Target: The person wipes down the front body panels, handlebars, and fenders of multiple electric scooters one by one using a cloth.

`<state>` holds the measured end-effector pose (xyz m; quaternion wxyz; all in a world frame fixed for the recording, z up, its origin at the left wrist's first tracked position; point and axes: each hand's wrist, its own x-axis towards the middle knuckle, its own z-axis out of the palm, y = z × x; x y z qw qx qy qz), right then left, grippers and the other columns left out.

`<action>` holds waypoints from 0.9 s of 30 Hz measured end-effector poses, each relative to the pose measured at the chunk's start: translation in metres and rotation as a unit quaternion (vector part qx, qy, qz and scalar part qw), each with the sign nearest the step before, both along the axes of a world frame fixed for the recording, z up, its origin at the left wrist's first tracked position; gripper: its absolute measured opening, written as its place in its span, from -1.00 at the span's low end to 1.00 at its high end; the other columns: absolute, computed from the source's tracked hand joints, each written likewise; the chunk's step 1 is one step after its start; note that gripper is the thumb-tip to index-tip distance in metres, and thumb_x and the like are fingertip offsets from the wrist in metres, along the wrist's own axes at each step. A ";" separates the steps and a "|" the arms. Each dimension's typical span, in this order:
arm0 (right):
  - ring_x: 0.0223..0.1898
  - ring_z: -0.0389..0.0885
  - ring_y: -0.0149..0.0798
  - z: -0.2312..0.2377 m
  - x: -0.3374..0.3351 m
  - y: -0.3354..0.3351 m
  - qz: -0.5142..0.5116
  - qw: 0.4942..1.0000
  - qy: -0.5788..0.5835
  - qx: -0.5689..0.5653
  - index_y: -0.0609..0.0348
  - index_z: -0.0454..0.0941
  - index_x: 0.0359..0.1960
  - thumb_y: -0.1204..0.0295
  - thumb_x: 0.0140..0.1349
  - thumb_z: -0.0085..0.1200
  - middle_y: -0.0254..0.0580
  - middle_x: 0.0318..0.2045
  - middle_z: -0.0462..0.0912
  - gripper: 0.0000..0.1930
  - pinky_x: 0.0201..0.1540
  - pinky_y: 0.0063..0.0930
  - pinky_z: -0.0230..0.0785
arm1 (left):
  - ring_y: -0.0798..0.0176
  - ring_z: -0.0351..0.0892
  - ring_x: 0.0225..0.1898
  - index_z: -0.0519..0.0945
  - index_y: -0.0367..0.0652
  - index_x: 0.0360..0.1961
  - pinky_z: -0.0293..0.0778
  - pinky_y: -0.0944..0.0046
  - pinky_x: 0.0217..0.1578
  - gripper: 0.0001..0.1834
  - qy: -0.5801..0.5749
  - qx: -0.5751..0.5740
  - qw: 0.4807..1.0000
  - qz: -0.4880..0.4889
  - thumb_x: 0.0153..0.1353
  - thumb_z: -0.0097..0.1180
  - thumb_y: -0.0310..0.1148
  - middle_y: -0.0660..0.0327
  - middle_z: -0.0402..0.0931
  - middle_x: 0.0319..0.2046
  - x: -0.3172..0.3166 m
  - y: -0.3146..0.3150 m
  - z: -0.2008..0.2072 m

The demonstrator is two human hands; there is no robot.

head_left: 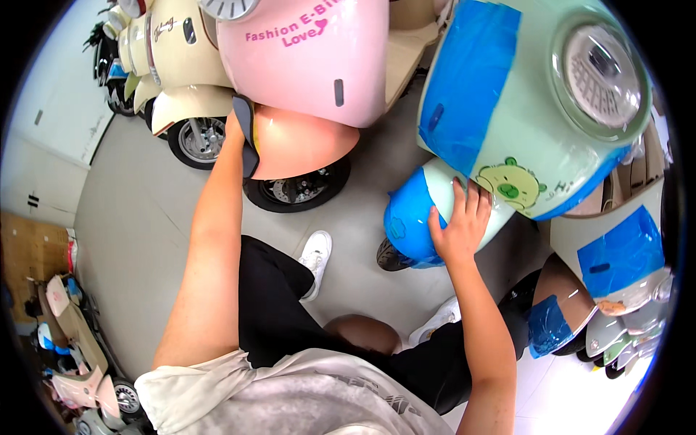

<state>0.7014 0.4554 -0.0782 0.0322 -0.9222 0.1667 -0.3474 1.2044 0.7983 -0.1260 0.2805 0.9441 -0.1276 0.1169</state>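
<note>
My left hand reaches to the salmon-pink front fender of a pink scooter. It meets a dark grey curved flap at the fender's end; its fingers are mostly hidden there. My right hand lies with fingers spread on the pale mint fender of a mint-green scooter. Blue protective film covers part of this fender, and more blue film wraps the body above. A cartoon bear sticker sits just above my right fingertips.
A cream scooter stands beyond the pink one at far left. More film-covered scooters line the right side. Scooter parts and a pink scooter are at lower left, near a brown board. My white shoes rest on grey floor.
</note>
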 end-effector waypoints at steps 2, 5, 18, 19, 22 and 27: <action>0.30 0.31 0.24 0.001 -0.003 -0.001 0.000 1.000 0.002 0.006 0.21 0.47 0.24 0.19 0.11 0.25 0.08 0.28 0.42 -0.35 0.43 0.17 0.08 | -0.34 0.62 0.00 0.62 -0.26 0.02 0.50 -0.16 0.00 -0.43 -0.029 0.036 0.999 -0.002 0.39 -0.09 0.05 -0.25 0.64 -0.08 -0.026 -0.006 -0.004; 0.30 0.31 0.24 0.003 -0.006 -0.001 0.005 1.000 -0.002 0.011 0.23 0.47 0.23 0.19 0.11 0.25 0.09 0.28 0.42 -0.36 0.44 0.17 0.08 | -0.31 0.62 -0.11 0.64 -0.28 -0.20 0.48 -0.18 -0.04 -0.73 -0.164 0.056 0.984 -0.048 0.26 0.06 -0.29 -0.16 0.65 -0.23 -0.067 -0.019 0.011; 0.33 0.30 0.19 0.004 -0.010 -0.004 0.012 1.000 -0.010 0.020 0.24 0.49 0.21 0.17 0.14 0.25 0.07 0.27 0.43 -0.37 0.45 0.13 0.09 | -0.26 0.44 0.20 0.57 -0.36 0.11 0.30 -0.09 0.29 -0.49 -0.266 0.314 0.909 -0.065 0.23 0.11 -0.22 -0.22 0.52 0.10 -0.156 -0.049 0.017; 0.33 0.30 0.18 0.004 -0.010 -0.004 0.017 1.000 -0.011 0.020 0.23 0.49 0.21 0.17 0.14 0.24 0.06 0.27 0.43 -0.38 0.45 0.14 0.09 | -0.26 0.44 0.20 0.57 -0.36 0.11 0.30 -0.09 0.29 -0.49 -0.265 0.316 0.909 -0.068 0.23 0.11 -0.22 -0.22 0.52 0.10 -0.158 -0.047 0.010; 0.34 0.29 0.19 0.006 -0.011 -0.007 0.024 0.999 -0.009 0.027 0.22 0.49 0.23 0.17 0.14 0.24 0.08 0.27 0.42 -0.37 0.44 0.14 0.10 | -0.28 0.56 0.08 0.61 -0.23 0.11 0.48 -0.14 0.12 -0.48 -0.240 0.215 0.926 -0.197 0.38 0.11 0.00 -0.16 0.58 0.08 -0.163 -0.045 -0.008; 0.36 0.25 0.21 0.013 -0.019 -0.009 0.052 0.998 0.009 0.041 0.24 0.46 0.26 0.16 0.12 0.25 0.08 0.29 0.40 -0.32 0.44 0.14 0.10 | -0.23 0.63 -0.04 0.66 -0.21 0.04 0.55 -0.12 0.00 -0.50 -0.259 0.278 0.904 -0.196 0.34 0.16 0.01 -0.13 0.63 -0.01 -0.165 -0.042 -0.024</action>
